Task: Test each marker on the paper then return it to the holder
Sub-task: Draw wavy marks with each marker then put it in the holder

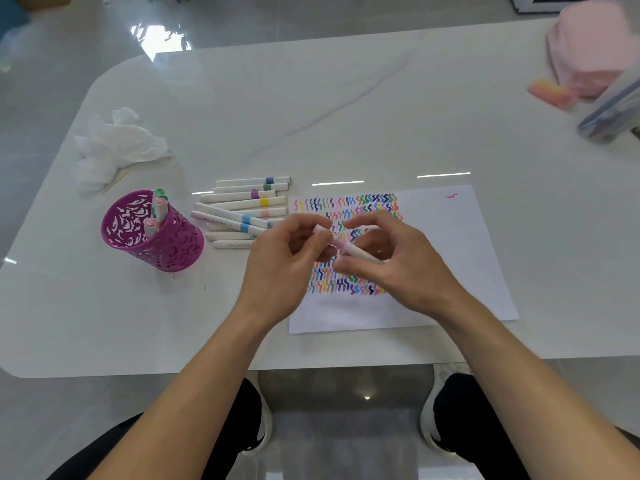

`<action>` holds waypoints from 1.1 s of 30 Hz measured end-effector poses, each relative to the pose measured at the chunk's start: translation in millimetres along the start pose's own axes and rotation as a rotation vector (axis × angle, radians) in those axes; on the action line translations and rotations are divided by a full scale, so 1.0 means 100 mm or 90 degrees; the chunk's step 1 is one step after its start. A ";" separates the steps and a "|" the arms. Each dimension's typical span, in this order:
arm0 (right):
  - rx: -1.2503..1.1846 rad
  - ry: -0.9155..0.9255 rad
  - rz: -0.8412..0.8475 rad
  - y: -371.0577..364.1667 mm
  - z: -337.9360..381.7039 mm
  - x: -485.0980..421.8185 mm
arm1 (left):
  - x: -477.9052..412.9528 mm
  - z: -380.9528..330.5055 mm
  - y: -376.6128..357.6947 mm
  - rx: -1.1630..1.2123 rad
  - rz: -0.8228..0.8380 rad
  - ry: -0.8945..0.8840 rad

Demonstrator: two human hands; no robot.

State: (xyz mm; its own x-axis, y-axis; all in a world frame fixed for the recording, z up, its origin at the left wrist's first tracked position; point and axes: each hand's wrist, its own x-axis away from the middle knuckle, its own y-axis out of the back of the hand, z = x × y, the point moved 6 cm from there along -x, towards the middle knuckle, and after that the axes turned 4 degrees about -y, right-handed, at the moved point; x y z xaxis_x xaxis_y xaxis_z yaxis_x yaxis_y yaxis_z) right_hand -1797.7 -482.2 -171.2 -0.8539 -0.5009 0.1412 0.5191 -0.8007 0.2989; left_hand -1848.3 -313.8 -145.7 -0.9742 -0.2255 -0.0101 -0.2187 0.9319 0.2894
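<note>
Marker point(351, 250), white-bodied with a pale pink band, is slanting between both hands over the paper point(457, 258). The left hand point(284, 258) is pinching its upper end, with the fingers point(309, 220) curling round it. The right hand point(398, 268) is gripping the lower barrel, thumb below and the other fingers arching over the top. Whether the cap is on or off cannot be told, since the fingers are covering that end.

Under the hands, rows of coloured zigzag strokes point(363, 202) are filling the left half of the paper, and one small pink mark point(451, 196) is sitting alone near its far right corner.

Just left of the paper, a cluster of loose markers point(242, 209) is lying on the white surface point(346, 98), each with a different colour band. Further left, the magenta cut-out holder point(162, 247) is standing upright with a few markers point(160, 206) poking out of it. Behind the holder, a crumpled white tissue point(114, 143) is resting on the surface. At the far right edge, a blurred pink object point(588, 46) and a clear pouch point(609, 116) are lying well apart from everything else.
</note>
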 end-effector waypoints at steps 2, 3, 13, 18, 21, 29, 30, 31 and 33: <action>0.074 0.019 0.020 -0.03 0.01 0.03 | 0.02 0.02 -0.07 0.007 0.017 0.021; 0.112 0.027 0.014 -0.02 0.01 0.04 | 0.03 0.03 -0.11 0.012 0.030 0.029; 0.386 0.050 0.025 0.06 -0.08 0.11 | 0.06 0.12 -0.39 -0.265 0.180 0.027; 0.446 0.066 0.009 0.12 -0.11 0.13 | 0.01 0.10 -0.47 -0.296 0.209 0.009; 0.451 0.075 0.000 0.14 -0.12 0.15 | -0.01 0.07 -0.49 -0.289 0.183 -0.008; 0.502 0.102 -0.030 0.17 -0.14 0.17 | -0.05 0.06 -0.53 -0.261 0.153 0.004; 0.503 0.100 -0.031 0.18 -0.15 0.17 | -0.05 0.06 -0.54 -0.258 0.150 0.006; 0.503 0.097 -0.032 0.18 -0.16 0.17 | -0.05 0.07 -0.54 -0.254 0.150 0.010; 0.502 0.090 -0.034 0.19 -0.18 0.18 | -0.05 0.08 -0.55 -0.244 0.151 0.020</action>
State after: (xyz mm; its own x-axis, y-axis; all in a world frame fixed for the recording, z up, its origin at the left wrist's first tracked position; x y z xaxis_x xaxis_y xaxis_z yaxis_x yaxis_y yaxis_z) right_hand -1802.5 -512.6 -180.1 -0.8365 -0.5480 0.0030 0.2542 -0.3833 0.8880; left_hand -1831.8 -361.4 -168.9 -0.9914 -0.0323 0.1265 0.0528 0.7872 0.6144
